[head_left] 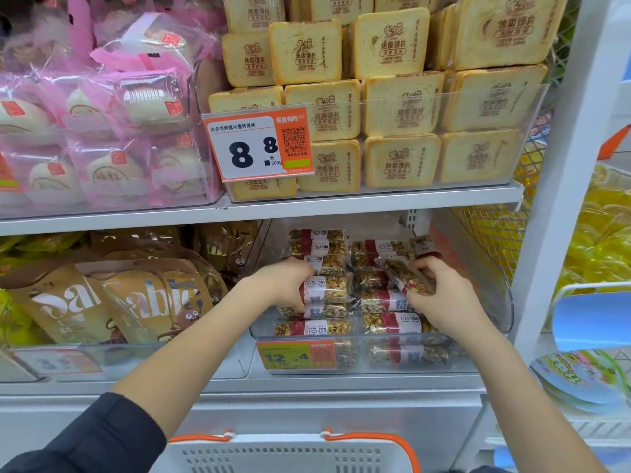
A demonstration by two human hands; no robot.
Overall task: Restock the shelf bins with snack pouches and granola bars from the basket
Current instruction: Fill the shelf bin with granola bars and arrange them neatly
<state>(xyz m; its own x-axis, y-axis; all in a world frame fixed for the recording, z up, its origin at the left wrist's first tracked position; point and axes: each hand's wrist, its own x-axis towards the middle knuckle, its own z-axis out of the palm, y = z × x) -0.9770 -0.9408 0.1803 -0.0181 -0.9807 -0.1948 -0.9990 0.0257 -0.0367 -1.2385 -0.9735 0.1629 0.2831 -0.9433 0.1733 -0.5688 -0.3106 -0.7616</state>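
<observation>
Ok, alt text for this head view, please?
Both hands reach into a clear bin of granola bars: the left hand grips a stacked bar, the right hand holds a tilted bar. A basket sits below.

Two white shelves. Upper shelf (375, 199): clear bin of pink-wrapped buns (102, 131) beside bin of toast-slice packs (392, 107). Lower shelf (307, 382): bin of brown pouches (119, 302) left, clear bin (495, 302) w/ granola bars (321, 291) right.

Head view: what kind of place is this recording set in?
Most likely a shop's snack aisle. An orange-and-white price tag reading 8.8 hangs on a clear plastic shelf bin of toast-shaped snack packs, and both hands reach into a lower clear bin of wrapped granola bars.
</observation>
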